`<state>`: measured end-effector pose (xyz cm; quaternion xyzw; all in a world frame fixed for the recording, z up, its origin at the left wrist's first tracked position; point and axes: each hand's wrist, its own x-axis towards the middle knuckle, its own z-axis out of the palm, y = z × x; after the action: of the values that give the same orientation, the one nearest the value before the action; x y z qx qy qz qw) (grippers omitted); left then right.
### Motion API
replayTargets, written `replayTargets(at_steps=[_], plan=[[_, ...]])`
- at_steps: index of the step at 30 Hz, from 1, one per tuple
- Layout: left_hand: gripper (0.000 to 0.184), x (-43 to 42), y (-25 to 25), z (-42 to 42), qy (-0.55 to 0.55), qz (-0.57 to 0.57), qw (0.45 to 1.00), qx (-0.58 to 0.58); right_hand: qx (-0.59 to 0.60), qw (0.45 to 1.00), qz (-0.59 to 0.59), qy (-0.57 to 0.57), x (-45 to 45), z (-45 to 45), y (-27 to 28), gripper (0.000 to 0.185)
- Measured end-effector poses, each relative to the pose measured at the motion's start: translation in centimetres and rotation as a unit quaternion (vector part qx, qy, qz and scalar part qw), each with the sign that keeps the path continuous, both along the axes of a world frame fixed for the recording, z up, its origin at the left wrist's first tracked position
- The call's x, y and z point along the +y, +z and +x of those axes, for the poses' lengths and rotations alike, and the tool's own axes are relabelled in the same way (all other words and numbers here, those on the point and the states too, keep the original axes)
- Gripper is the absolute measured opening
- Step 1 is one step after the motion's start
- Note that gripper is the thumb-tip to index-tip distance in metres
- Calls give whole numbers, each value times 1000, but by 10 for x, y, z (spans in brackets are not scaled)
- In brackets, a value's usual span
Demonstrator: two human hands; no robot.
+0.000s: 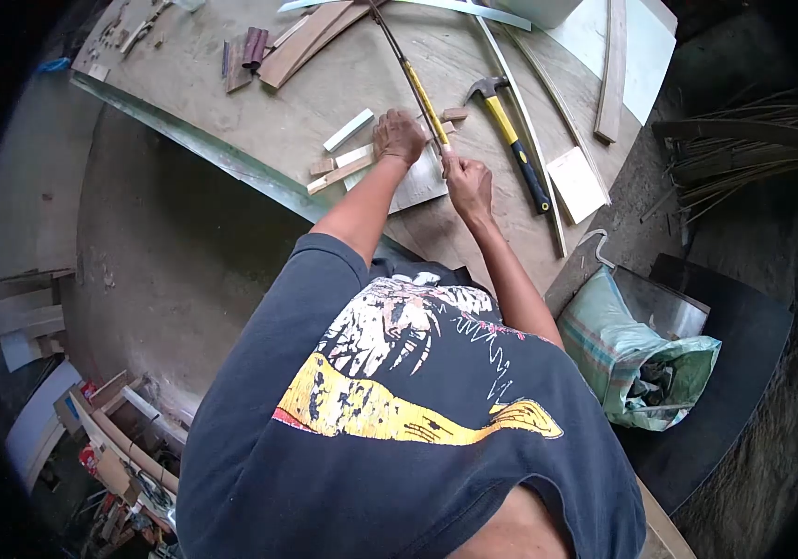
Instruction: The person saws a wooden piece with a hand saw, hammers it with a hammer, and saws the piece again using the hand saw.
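Note:
My right hand (pixel 467 183) is closed around the handle end of a long, narrow saw (pixel 420 91), which has a yellow section and is seen almost edge-on. The saw points away across the table. Just left of it, my left hand (pixel 400 136) presses down with curled fingers on a wood strip (pixel 341 174). Beneath the strip lies a pale flat board (pixel 420 186). Short wood pieces surround that hand, including a white-faced block (pixel 349 130) and a small offcut (pixel 454 115). The exact contact between saw and wood is hidden.
A hammer (pixel 513 142) with a yellow and black handle lies right of the saw, beside long thin strips (pixel 522 112) and a pale square block (pixel 577 184). Planks (pixel 310 42) lie farther back on the worktable (pixel 203 70). A woven sack (pixel 618 345) stands at right; wood scraps (pixel 120 447) are lower left.

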<state>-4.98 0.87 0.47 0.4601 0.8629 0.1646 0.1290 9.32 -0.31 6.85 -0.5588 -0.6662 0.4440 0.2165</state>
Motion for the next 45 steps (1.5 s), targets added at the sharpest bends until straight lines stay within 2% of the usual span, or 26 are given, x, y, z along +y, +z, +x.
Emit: replayTargets(at_steps=[3,5,8,10,16,18,22,24,27,29,36,38,40,42,45], plan=[[26,2,-4,0,15,-8,1000,-8,-28,999,-6,17,-15,25,-9,55],[26,3,-9,-1,22,-9,1000,-10,-36,998,-53,5,-34,47,-6,50],[25,2,-12,0,15,5,1000,0,-36,999,-40,2,-41,51,-7,51],[25,0,-5,-1,-7,8,1000,-1,-10,999,-33,-8,-30,32,8,55],[25,0,5,1,12,1,1000,-13,-76,996,-1,40,0,5,7,55],[25,2,2,1,19,-2,1000,-7,-37,999,2,16,-14,16,1,55],[24,1,-2,0,3,4,1000,17,6,997,-72,-14,-37,44,-2,53],[24,1,-1,-3,-1,11,1000,27,7,998,-60,-15,-30,35,3,55],[24,0,11,0,-32,-7,999,28,-16,1000,-9,2,1,8,5,57],[27,-1,6,-1,-19,-4,1000,-5,-97,994,-4,52,14,-11,6,55],[25,0,-2,1,5,-10,1000,-6,-24,1000,-19,-8,-27,32,-7,60],[22,1,-8,-1,-10,37,999,31,0,999,-38,-18,-31,38,-11,59],[22,2,-12,-5,-22,42,998,51,-11,998,-53,-22,-24,35,-5,57],[25,4,-9,-4,-20,10,1000,20,-49,997,-54,14,-13,37,0,51],[27,4,5,-1,-16,1,1000,2,-67,997,-38,17,-2,16,3,54]])
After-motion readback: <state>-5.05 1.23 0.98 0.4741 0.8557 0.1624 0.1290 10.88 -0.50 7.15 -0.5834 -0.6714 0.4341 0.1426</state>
